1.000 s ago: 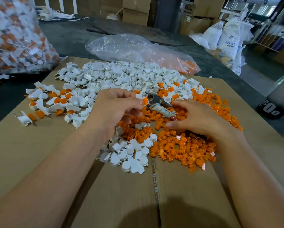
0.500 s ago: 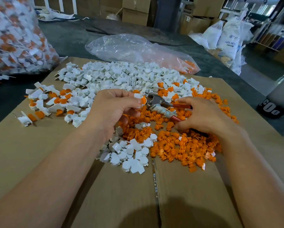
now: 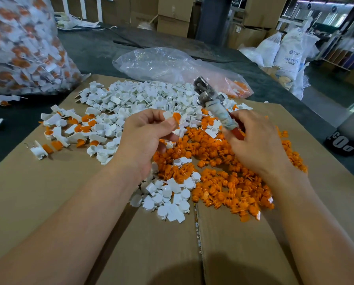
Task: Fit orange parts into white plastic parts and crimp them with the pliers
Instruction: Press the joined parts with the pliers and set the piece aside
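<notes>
Pinching a white part [image 3: 167,115] with an orange part [image 3: 177,117] seated in it between thumb and forefinger, the left hand [image 3: 145,138] holds the pair above the heaps on the cardboard [image 3: 48,192]. The right hand [image 3: 258,140] is curled round the handles of the pliers [image 3: 212,101], whose long axis runs from the palm at 5 o'clock up to the metal head at 11 o'clock. That head sits at about 1 o'clock from the pinched pair, near but apart. The crimp likely turns on closing this gap: tipping the head down toward 8 o'clock, or lifting the pair to it. How wide the jaws stand I cannot tell.
</notes>
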The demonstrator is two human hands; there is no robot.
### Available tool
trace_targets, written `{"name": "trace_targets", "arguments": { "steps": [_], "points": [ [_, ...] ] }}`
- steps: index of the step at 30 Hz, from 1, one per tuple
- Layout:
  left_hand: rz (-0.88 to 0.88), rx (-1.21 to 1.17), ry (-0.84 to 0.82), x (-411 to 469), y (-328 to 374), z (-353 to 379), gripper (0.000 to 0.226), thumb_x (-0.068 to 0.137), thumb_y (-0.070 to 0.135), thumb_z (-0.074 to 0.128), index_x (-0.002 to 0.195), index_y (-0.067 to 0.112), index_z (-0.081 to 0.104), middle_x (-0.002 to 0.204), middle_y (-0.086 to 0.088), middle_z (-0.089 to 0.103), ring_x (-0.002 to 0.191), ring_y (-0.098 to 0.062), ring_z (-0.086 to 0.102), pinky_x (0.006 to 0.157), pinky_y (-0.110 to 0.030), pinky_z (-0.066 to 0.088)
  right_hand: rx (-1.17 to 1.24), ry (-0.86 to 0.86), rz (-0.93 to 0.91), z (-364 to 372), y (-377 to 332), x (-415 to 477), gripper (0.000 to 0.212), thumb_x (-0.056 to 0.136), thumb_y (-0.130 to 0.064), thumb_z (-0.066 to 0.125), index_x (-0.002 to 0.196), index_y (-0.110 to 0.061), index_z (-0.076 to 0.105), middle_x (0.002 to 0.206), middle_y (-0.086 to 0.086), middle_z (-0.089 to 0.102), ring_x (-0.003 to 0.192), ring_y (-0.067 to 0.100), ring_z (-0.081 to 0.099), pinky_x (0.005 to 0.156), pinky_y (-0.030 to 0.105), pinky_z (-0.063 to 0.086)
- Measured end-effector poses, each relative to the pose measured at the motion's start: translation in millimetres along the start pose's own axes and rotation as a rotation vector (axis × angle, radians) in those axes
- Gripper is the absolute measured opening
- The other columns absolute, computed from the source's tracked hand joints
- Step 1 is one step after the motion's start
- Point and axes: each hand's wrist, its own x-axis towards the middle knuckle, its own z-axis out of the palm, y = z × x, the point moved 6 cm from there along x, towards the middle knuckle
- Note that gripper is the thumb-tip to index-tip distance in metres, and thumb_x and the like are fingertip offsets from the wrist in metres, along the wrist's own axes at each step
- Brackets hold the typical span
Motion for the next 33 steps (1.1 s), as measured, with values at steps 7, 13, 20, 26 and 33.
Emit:
{"name": "trace_targets", "arguments": {
  "steps": [7, 13, 20, 26, 33],
  "points": [
    [0.104, -0.109, 0.084, -1, 4, -1, 0.019, 0.085, 0.004, 0.061, 0.071, 0.013, 0.054, 0.057, 0.006, 0.06, 0.048, -0.004, 0.055, 0.038, -0.014, 0.033, 0.079, -0.05, -0.011, 5, -18, -6, 0.026, 0.088, -0.044, 0.044, 0.096, -0.019, 0.05, 0.075, -0.011, 0.04, 0.064, 0.008, 0.035, 0.055, 0.022, 0.021],
    [0.125, -0.174, 0.123, -1, 4, -1, 0.02, 0.087, 0.002, 0.058, 0.072, 0.014, 0.055, 0.057, 0.006, 0.058, 0.048, -0.003, 0.054, 0.038, -0.014, 0.032, 0.138, -0.189, -0.05, 21, -31, -11, 0.049, 0.085, -0.05, 0.038, 0.122, -0.019, 0.047, 0.098, -0.008, 0.039, 0.086, 0.005, 0.035, 0.063, 0.019, 0.019],
    [0.124, -0.204, 0.125, -2, 4, 0, 0.02, 0.087, 0.001, 0.056, 0.072, 0.013, 0.055, 0.062, 0.0, 0.056, 0.047, -0.004, 0.053, 0.037, -0.014, 0.031, 0.116, -0.237, -0.076, 23, -41, -13, 0.04, 0.082, -0.055, 0.032, 0.102, -0.023, 0.047, 0.079, -0.015, 0.038, 0.076, 0.007, 0.037, 0.059, 0.026, 0.023],
    [0.133, -0.187, 0.134, -3, 4, -1, 0.021, 0.086, 0.0, 0.058, 0.071, 0.014, 0.056, 0.054, 0.005, 0.053, 0.047, -0.005, 0.052, 0.037, -0.015, 0.03, -0.018, -0.232, -0.128, 19, -41, -14, 0.038, 0.082, -0.056, 0.029, 0.087, -0.022, 0.045, 0.071, -0.016, 0.033, 0.076, 0.012, 0.034, 0.066, 0.027, 0.017],
    [0.118, -0.163, 0.132, -2, 2, -1, 0.021, 0.087, -0.001, 0.056, 0.071, 0.013, 0.055, 0.05, 0.006, 0.055, 0.045, -0.004, 0.051, 0.037, -0.014, 0.03, 0.145, -0.308, -0.092, 25, -39, -18, 0.023, 0.089, -0.045, 0.045, 0.087, -0.023, 0.044, 0.068, -0.01, 0.044, 0.06, 0.006, 0.041, 0.051, 0.026, 0.027]
  ]
}}
